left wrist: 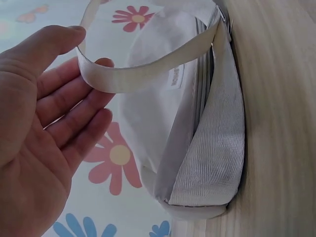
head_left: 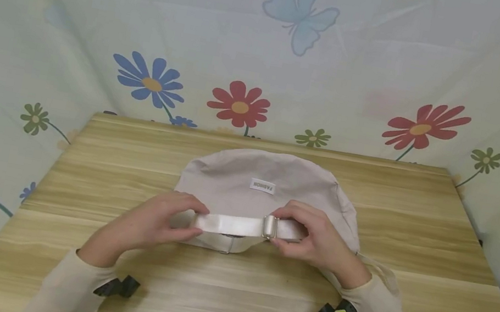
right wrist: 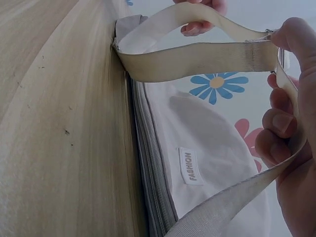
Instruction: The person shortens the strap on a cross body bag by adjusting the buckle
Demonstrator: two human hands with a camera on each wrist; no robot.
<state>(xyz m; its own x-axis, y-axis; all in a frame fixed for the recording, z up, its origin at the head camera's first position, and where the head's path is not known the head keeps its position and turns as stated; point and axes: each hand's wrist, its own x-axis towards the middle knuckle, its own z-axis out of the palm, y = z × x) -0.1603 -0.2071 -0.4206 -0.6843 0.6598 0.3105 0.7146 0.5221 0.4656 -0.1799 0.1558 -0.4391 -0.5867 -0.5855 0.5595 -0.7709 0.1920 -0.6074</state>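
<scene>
A pale beige fabric bag (head_left: 224,188) with a small white FASHION label (head_left: 262,186) lies on the table. Its light webbing strap (head_left: 237,226) is held up in front of the bag, stretched between both hands. My left hand (head_left: 168,218) pinches the strap's left part between thumb and fingers. Close beside a metal slide buckle (head_left: 270,227), my right hand (head_left: 312,233) grips the strap, which runs across its palm in the right wrist view. A zipper (right wrist: 150,163) runs along the bag's edge near the tabletop.
The wood-grain table (head_left: 230,297) reaches forward to a white cloth backdrop (head_left: 194,18) printed with flowers and a butterfly. More cloth hangs at both sides. Small black devices (head_left: 119,286) sit at the wrists. Another piece of strap (head_left: 380,272) trails off the bag's right side.
</scene>
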